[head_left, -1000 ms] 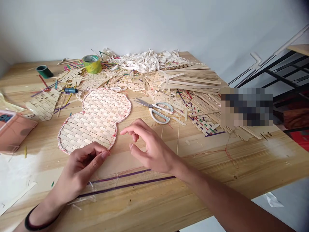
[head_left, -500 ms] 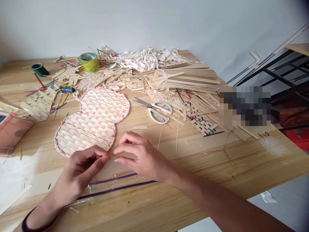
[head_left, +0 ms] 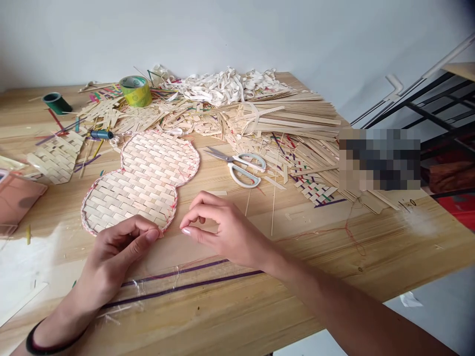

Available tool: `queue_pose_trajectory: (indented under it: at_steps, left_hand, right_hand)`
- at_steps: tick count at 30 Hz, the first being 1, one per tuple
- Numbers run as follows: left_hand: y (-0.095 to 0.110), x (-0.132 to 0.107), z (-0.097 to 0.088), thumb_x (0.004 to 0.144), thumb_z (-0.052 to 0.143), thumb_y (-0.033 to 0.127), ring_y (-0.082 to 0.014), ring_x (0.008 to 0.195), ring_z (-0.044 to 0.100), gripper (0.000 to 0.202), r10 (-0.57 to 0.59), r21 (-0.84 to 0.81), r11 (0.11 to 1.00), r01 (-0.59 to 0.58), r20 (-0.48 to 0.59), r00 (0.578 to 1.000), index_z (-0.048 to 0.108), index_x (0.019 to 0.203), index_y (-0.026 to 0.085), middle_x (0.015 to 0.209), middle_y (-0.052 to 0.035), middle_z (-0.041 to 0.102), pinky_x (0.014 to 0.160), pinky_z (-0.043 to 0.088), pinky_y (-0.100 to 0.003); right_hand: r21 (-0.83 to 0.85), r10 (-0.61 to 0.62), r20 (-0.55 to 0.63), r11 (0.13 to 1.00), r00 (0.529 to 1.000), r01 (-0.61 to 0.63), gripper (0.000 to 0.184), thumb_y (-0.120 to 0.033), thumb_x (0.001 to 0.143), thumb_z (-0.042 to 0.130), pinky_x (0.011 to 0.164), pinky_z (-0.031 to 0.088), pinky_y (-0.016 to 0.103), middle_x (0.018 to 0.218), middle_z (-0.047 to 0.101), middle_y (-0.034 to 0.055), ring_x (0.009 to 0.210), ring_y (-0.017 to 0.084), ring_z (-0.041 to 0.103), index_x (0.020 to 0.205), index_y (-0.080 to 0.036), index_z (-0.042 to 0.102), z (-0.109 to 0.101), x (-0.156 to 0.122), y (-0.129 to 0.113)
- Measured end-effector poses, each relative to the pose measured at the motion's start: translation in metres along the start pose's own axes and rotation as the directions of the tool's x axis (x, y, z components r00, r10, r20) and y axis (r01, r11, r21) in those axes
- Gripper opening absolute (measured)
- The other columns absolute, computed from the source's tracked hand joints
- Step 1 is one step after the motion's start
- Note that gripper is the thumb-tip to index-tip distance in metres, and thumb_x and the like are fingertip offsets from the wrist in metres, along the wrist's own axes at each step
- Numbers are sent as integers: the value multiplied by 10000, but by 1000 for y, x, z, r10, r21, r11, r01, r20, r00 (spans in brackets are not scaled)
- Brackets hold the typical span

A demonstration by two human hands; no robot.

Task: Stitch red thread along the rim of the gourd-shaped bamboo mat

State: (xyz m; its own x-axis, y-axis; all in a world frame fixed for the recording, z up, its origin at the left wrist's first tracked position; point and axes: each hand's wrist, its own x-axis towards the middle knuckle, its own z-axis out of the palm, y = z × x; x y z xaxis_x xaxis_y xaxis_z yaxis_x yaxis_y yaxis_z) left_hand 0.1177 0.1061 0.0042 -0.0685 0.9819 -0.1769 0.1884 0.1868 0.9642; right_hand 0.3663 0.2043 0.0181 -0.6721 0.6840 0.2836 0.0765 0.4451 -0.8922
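Note:
A gourd-shaped woven bamboo mat (head_left: 143, 180) with a pink-red stitched rim lies flat on the wooden table (head_left: 319, 277). My left hand (head_left: 118, 252) pinches the mat's near edge between thumb and fingers. My right hand (head_left: 218, 227) is just to the right of that spot, thumb and forefinger pressed together in a pinch. What they hold is too thin to make out. A fine red thread (head_left: 334, 231) runs across the table to the right of that hand.
White-handled scissors (head_left: 241, 168) lie right of the mat. Behind is a heap of bamboo strips (head_left: 282, 123) and white ribbon (head_left: 226, 86). A yellow-green tape roll (head_left: 136, 90), a dark green spool (head_left: 56, 103), a small woven piece (head_left: 57, 158) and a pink tray (head_left: 17, 198) sit left.
My right hand went from open above the table to a pinch near the mat's edge, then drew slightly right. My left hand kept its hold on the mat's rim.

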Motion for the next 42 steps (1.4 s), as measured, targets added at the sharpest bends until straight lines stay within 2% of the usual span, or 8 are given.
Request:
queue_pose_trajectory:
  at_steps: [3,7,15,19,22,28,34,42]
  left_hand:
    - [4,0,1,965,734,537,-156,748,490,327,-28,-42,999,29,27,999,731,870,224,780,-1,596,641,362,-272]
    - [11,1,5,922,780,566,-130,665,416,376,-28,-91,996,27,-9,1000,707,797,220,697,23,532,588,327,-258]
    - [21,4,11,873,830,558,-107,594,360,415,-12,-155,988,2,-63,998,695,717,198,637,34,476,524,298,-237]
    - [23,4,12,890,823,530,-101,586,329,406,-21,-180,984,13,-41,999,681,720,190,629,40,453,509,272,-237]
    - [21,4,10,901,816,530,-101,595,335,400,-44,-193,981,37,-32,999,675,743,190,642,40,463,518,267,-242]
    - [17,4,9,910,808,539,-108,626,370,398,-58,-194,980,54,-13,998,679,772,189,669,35,480,550,282,-253]
    - [16,3,9,927,793,520,-114,647,378,376,-64,-168,984,64,4,998,677,794,188,692,34,508,578,297,-259]
    - [14,3,6,950,762,504,-145,711,434,329,-55,-123,991,57,20,998,705,837,200,751,10,576,633,351,-268]
  right_hand:
    - [21,28,33,999,999,-29,79,-127,1009,699,827,510,260,966,626,17,879,131,616,954,-179,720,0,0,-2]
    - [32,53,56,998,997,-55,83,-120,1005,683,827,502,263,978,615,20,872,132,594,946,-177,694,0,1,-2]
    - [58,96,64,993,993,-100,54,-142,1016,664,824,503,263,1000,589,15,832,119,578,979,-177,681,-1,1,1]
    - [69,100,75,992,992,-105,66,-127,1015,646,825,503,262,1006,584,20,868,127,591,996,-174,688,-1,0,1]
    - [66,96,76,993,992,-101,95,-103,1002,632,832,508,267,1018,593,28,905,139,605,1007,-178,691,-1,1,1]
    - [45,94,95,994,991,-99,157,-41,954,625,831,506,267,999,575,15,833,123,571,1000,-179,683,-1,1,1]
    - [59,85,108,994,991,-92,111,-110,938,757,854,494,265,999,572,7,880,129,555,997,-173,688,0,1,0]
    - [47,84,78,995,993,-88,107,-99,976,697,820,498,265,957,596,11,847,130,572,913,-181,671,2,2,0]
